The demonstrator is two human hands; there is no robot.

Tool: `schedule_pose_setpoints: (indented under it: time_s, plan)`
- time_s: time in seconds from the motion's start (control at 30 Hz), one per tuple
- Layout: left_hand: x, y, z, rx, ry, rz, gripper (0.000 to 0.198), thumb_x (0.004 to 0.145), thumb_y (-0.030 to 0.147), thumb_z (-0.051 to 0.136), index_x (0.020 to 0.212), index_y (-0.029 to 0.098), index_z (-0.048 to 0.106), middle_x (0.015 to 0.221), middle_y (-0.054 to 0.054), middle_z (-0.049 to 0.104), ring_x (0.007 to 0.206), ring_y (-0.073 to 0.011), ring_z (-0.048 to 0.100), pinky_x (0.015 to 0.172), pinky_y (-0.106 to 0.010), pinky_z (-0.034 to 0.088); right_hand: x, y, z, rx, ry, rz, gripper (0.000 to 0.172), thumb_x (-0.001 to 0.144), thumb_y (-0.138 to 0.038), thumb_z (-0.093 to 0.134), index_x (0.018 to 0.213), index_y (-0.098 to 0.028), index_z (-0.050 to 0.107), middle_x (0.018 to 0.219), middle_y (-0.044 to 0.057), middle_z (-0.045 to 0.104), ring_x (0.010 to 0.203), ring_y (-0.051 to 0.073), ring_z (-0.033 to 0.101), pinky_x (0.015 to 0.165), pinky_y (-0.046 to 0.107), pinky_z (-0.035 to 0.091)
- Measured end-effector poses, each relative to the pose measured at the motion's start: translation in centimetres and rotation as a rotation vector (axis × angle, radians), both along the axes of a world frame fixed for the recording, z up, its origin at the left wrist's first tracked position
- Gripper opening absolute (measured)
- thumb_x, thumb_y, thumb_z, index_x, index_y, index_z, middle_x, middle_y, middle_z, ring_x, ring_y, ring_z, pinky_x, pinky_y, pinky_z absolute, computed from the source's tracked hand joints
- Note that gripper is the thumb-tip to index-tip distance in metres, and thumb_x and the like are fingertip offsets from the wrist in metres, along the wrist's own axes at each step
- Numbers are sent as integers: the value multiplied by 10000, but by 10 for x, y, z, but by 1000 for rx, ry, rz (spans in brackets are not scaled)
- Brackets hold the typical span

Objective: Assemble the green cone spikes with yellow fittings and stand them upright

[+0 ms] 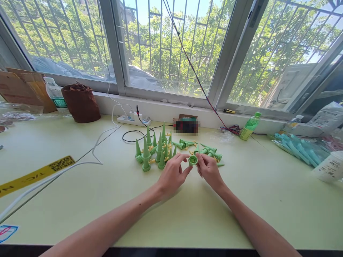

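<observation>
A green plastic watering spike (pixel 193 160) is held between my hands, its round, ringed open end facing me. My right hand (pixel 208 169) pinches its right side, fingers closed. My left hand (pixel 174 173) is curled at its left side, with thumb and index finger at the rim. The rest of this spike is partly hidden behind the rim and my fingers. Left of and behind my left hand stand several upright green spikes (pixel 146 153) with small yellow valves. More green spikes (pixel 211 151) lie on their sides just beyond my right hand.
On the pale table (pixel 171 221) a white power strip (pixel 134 119) stands by the window, with cables around it. A green bottle (pixel 250 126), a white cup (pixel 329 167) and turquoise bagged items (pixel 297 148) are right. A brown bag (pixel 80 102) and yellow tape (pixel 37 175) are left.
</observation>
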State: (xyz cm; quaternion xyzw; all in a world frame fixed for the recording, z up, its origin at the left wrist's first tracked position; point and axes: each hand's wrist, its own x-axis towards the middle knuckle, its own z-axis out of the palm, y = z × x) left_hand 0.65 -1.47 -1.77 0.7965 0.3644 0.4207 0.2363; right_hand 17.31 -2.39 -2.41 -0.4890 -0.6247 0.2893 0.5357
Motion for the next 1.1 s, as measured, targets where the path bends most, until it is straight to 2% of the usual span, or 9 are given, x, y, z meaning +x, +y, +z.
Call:
schedule_pose_setpoints:
  time_s: [0.07, 0.2, 0.3, 0.43, 0.63, 0.9, 1.0, 1.1]
  plan:
    - [1, 0, 2, -117, -49, 1, 214, 884, 377, 566, 966, 181, 599, 895, -11, 629, 518, -66, 498, 536, -223, 420, 1, 1, 0, 1, 17, -31, 459, 940, -524, 463, 617, -202, 406, 500, -51, 394, 401, 80, 381, 408, 232, 298]
    - [2, 1, 6, -491, -152, -93, 497, 912, 565, 421, 737, 135, 600, 702, -26, 615, 443, -82, 490, 426, -222, 377, 2, 2, 0, 4, 9, -45, 459, 938, -525, 464, 615, -207, 395, 494, -48, 403, 406, 85, 378, 410, 233, 297]
    - [2, 2, 8, -761, -247, -173, 629, 876, 671, 380, 732, 109, 621, 695, -61, 632, 424, -97, 496, 370, -224, 362, 1, 2, -2, -2, -49, -14, 453, 942, -520, 459, 621, -206, 401, 479, -48, 412, 403, 85, 373, 413, 232, 297]
    - [2, 4, 9, -950, -322, -221, 647, 820, 699, 466, 742, 81, 640, 707, -88, 646, 419, -95, 501, 358, -216, 353, 0, 1, -3, -11, -95, 8, 443, 948, -512, 449, 631, -206, 405, 458, -52, 410, 396, 85, 366, 415, 230, 292]
    - [1, 6, 6, -1044, -381, -273, 585, 798, 652, 557, 780, 73, 637, 806, -124, 667, 469, -99, 540, 376, -209, 378, 1, 0, -3, -2, -108, 18, 448, 948, -505, 450, 616, -210, 394, 434, -53, 408, 391, 87, 373, 415, 231, 288]
    - [0, 7, 2, -1038, -409, -324, 501, 794, 596, 614, 822, 96, 615, 890, -127, 674, 495, -85, 560, 388, -195, 397, 2, 0, 0, -6, -160, 7, 455, 949, -495, 448, 600, -212, 375, 423, -52, 401, 395, 88, 353, 426, 239, 277]
    - [0, 6, 3, -970, -374, -327, 479, 784, 591, 631, 776, 113, 593, 772, -80, 650, 472, -80, 539, 379, -191, 383, 3, 0, 0, -6, -175, 1, 459, 949, -495, 442, 595, -213, 368, 417, -56, 381, 398, 90, 339, 431, 244, 269]
    - [0, 5, 3, -866, -318, -305, 449, 784, 584, 633, 775, 140, 568, 605, -1, 558, 442, -83, 512, 371, -186, 366, 3, 1, -1, -3, -182, -8, 461, 948, -493, 444, 591, -214, 354, 415, -60, 356, 403, 90, 328, 433, 248, 256]
